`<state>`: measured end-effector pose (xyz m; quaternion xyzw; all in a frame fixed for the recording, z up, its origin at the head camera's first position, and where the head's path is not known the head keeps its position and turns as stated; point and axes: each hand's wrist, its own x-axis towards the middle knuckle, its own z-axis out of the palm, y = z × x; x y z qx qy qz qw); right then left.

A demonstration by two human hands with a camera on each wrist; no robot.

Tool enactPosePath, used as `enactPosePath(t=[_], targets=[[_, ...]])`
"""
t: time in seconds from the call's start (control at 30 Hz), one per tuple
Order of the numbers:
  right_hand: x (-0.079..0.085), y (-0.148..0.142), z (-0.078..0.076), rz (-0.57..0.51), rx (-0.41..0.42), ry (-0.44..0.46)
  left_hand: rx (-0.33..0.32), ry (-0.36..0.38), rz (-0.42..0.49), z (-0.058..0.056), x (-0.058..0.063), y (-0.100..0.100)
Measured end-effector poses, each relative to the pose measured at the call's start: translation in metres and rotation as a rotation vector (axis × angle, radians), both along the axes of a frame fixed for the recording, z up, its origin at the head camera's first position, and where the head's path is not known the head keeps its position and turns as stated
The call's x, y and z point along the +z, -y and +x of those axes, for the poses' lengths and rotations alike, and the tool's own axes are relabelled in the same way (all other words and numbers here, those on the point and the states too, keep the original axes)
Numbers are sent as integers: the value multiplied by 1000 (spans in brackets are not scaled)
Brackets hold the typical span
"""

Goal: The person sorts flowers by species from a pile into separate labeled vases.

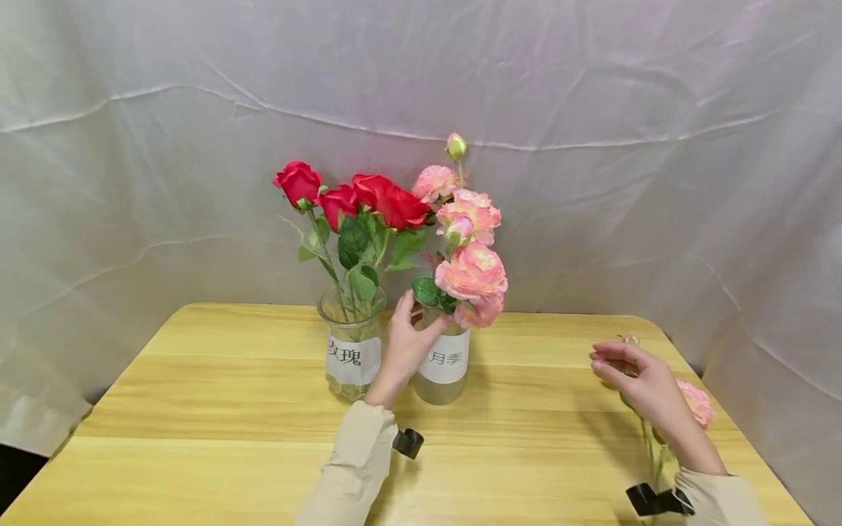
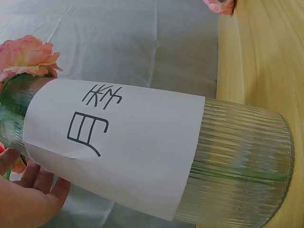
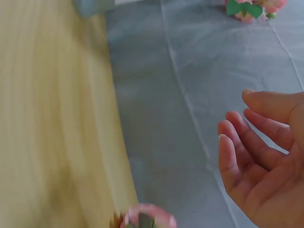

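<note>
My left hand (image 1: pixel 406 347) grips the upper part of a ribbed clear glass vase (image 1: pixel 439 392), thumb at the front and fingers curled round its side. The vase stands upright with a white paper label (image 2: pixel 142 147) and holds pink flowers (image 1: pixel 472 270) with leaves and buds. A green stem (image 2: pixel 237 172) shows through the lower glass in the left wrist view. Off to the right, my right hand (image 1: pixel 647 391) hovers above the table with fingers loosely bent, holding nothing, as its palm (image 3: pixel 270 194) shows in the right wrist view. Below it lie flower stems and a pink bloom (image 1: pixel 696 403), partly hidden.
Left of the pink flowers' vase stands another labelled glass vase (image 1: pixel 355 334) with several red roses (image 1: pixel 395 201), their heads close to the pink ones. Both vases are on a wooden table (image 1: pixel 217 409). A grey-white cloth (image 1: pixel 592 183) hangs behind it.
</note>
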<state>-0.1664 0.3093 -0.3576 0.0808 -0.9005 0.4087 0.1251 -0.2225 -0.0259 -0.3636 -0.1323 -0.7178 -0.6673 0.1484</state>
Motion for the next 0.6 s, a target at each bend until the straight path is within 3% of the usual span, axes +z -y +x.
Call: enactPosePath(t=[0.37,0.6], targets=[[-22,-39,23,221,-25,27,-9,-9,8,-2,-3,-2],[-39,-61,31,331,-3,-5,-5,-9,-5,-1,-2,0]])
